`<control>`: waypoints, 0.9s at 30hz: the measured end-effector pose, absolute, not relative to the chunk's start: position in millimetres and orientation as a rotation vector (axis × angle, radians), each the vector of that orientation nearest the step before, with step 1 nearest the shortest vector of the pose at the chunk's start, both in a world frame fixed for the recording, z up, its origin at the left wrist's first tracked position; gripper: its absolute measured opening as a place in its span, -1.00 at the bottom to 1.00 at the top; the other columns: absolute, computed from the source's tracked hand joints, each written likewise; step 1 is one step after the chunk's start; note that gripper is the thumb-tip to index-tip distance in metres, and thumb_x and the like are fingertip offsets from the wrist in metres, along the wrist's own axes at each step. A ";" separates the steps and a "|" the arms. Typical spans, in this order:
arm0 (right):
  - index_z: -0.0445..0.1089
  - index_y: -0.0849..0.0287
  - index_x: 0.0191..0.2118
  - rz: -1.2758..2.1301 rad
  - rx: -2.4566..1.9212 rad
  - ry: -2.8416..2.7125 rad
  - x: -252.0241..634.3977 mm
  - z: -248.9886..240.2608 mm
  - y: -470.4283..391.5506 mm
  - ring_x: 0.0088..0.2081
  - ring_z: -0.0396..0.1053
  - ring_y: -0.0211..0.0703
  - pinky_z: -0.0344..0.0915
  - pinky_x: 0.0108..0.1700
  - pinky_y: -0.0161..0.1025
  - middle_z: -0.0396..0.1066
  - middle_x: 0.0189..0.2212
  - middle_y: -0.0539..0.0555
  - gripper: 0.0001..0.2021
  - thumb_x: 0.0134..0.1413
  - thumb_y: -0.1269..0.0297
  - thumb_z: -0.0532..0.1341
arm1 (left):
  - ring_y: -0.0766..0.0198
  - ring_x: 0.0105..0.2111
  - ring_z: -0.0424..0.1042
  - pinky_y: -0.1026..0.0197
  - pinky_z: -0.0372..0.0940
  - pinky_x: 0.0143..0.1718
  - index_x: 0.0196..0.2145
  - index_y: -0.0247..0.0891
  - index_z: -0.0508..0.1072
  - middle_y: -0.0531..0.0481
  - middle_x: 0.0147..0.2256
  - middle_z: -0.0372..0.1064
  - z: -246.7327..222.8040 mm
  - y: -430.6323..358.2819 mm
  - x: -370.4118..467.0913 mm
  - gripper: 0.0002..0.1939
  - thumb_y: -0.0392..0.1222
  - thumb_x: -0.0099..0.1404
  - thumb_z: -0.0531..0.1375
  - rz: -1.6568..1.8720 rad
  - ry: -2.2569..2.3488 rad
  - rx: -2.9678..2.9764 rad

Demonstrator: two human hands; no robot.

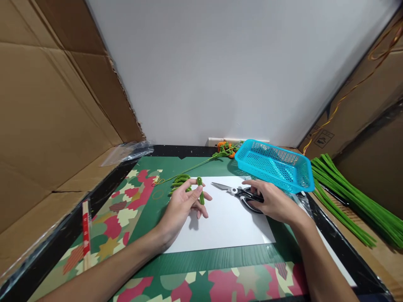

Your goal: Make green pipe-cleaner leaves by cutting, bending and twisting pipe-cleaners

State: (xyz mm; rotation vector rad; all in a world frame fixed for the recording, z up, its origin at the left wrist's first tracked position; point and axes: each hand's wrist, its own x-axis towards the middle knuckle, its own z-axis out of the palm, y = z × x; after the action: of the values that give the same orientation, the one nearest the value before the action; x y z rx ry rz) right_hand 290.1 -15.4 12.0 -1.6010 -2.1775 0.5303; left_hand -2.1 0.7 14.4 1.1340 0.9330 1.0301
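My left hand (185, 199) pinches a short folded piece of green pipe cleaner (199, 191) between thumb and forefinger, with the other fingers loosely spread behind. Several bent green pipe cleaner pieces (181, 181) lie just beyond that hand, partly hidden by it. On the white sheet of paper (226, 235) rests a pair of scissors (234, 191) with black and white handles, blades slightly apart and pointing left. My right hand (270, 199) has its thumb and fingers at the scissors' handles, the forefinger stretched out above them.
A blue perforated basket (273, 165) stands behind my right hand. Orange flowers on a green stem (225, 147) lie at the back. Long green pipe cleaners (355, 197) are bundled on the right. A red-wrapped packet of sticks (86, 230) is on the left. Cardboard walls (56, 96) flank the table.
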 end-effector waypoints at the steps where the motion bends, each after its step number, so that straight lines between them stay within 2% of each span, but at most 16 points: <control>1: 0.38 0.07 0.29 0.516 -1.598 -2.187 288.1 9.9 -15.4 -0.08 0.48 0.06 0.30 -0.14 -0.15 0.53 -0.07 0.16 -0.49 0.22 0.31 0.28 | 0.32 -0.63 0.53 0.37 0.25 -0.64 -0.11 -0.22 0.37 -0.01 -0.32 0.58 13.0 0.6 -2.1 -0.66 0.05 0.39 0.34 1.019 0.909 1.132; 4: 0.30 0.05 0.32 0.448 -1.579 -2.183 281.6 4.6 -14.4 0.01 0.47 0.11 0.32 -0.04 -0.08 0.50 0.02 0.20 -0.51 0.30 0.31 0.22 | 0.34 -0.61 0.51 0.38 0.26 -0.66 -0.12 -0.24 0.39 -0.01 -0.30 0.55 11.7 -0.2 -2.2 -0.68 0.03 0.40 0.32 0.997 0.868 1.126; 8: 0.20 0.07 0.33 0.417 -1.515 -2.028 272.8 2.5 -11.5 -0.12 0.51 0.04 0.36 -0.10 -0.09 0.50 -0.05 0.18 -0.53 0.36 0.28 0.16 | 0.42 -0.65 0.41 0.42 0.19 -0.70 -0.19 -0.25 0.39 0.03 -0.34 0.48 14.3 -0.1 -4.4 -0.75 -0.02 0.44 0.28 0.989 0.835 1.063; 12: 0.17 0.11 0.36 0.384 -1.353 -1.813 261.7 1.6 -10.9 -0.28 0.51 -0.10 0.43 -0.15 -0.14 0.53 -0.09 0.14 -0.40 0.26 0.26 0.26 | 0.45 -0.69 0.28 0.44 0.11 -0.69 -0.21 -0.25 0.38 0.10 -0.47 0.34 17.9 0.8 -10.3 -0.88 -0.16 0.49 0.20 0.968 0.698 0.915; 16: 0.27 0.07 0.37 0.211 -1.251 -1.724 250.5 1.8 -14.5 -0.15 0.55 -0.03 0.48 -0.04 -0.06 0.57 -0.05 0.15 -0.37 0.19 0.29 0.31 | 0.48 -0.71 0.12 0.42 0.04 -0.68 -0.26 -0.30 0.40 0.16 -0.55 0.15 24.1 -0.3 -15.2 -0.86 -0.28 0.50 0.11 0.992 0.664 0.716; 19: 0.31 0.10 0.37 0.216 -1.229 -1.712 245.3 6.9 -17.3 -0.14 0.52 0.03 0.48 -0.05 -0.01 0.56 -0.06 0.17 -0.29 0.10 0.18 0.41 | 0.49 -0.72 0.00 0.41 -0.02 -0.69 -0.29 -0.32 0.40 0.20 -0.56 0.03 29.4 -0.4 -16.0 -0.78 -0.28 0.54 0.04 1.003 0.671 0.586; 22: 0.34 0.15 0.33 0.615 -1.152 -1.699 243.8 11.3 -19.2 -0.32 0.44 -0.09 0.44 -0.22 -0.13 0.56 -0.19 0.15 -0.25 0.10 -0.08 0.43 | 0.49 -0.70 -0.05 0.41 -0.09 -0.69 -0.35 -0.32 0.38 0.21 -0.56 -0.04 33.6 1.5 -16.1 -0.70 -0.23 0.56 0.03 0.997 0.653 0.540; 25: 0.30 0.24 0.28 1.372 -0.731 -1.666 242.3 8.3 -22.0 -0.46 0.43 -0.15 0.40 -0.39 -0.21 0.53 -0.30 0.15 -0.20 0.24 -0.37 0.19 | 0.50 -0.68 -0.05 0.42 -0.09 -0.67 -0.40 -0.33 0.36 0.18 -0.53 -0.02 36.4 4.7 -18.3 -0.69 -0.22 0.53 0.06 0.990 0.628 0.564; 27: 0.30 0.29 0.25 1.793 -0.429 -1.608 238.3 3.6 -24.9 -0.51 0.46 -0.13 0.40 -0.45 -0.22 0.53 -0.32 0.19 -0.15 0.25 -0.46 0.08 | 0.49 -0.67 -0.05 0.41 -0.06 -0.66 -0.44 -0.32 0.33 0.18 -0.54 -0.02 37.3 6.7 -20.7 -0.69 -0.23 0.49 0.08 0.984 0.598 0.579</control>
State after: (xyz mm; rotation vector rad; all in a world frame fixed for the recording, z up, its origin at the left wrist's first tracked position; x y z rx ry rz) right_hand 238.3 -24.9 3.6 -0.4295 -1.6083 1.7932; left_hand -20.7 6.7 37.3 0.5786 0.5983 0.9838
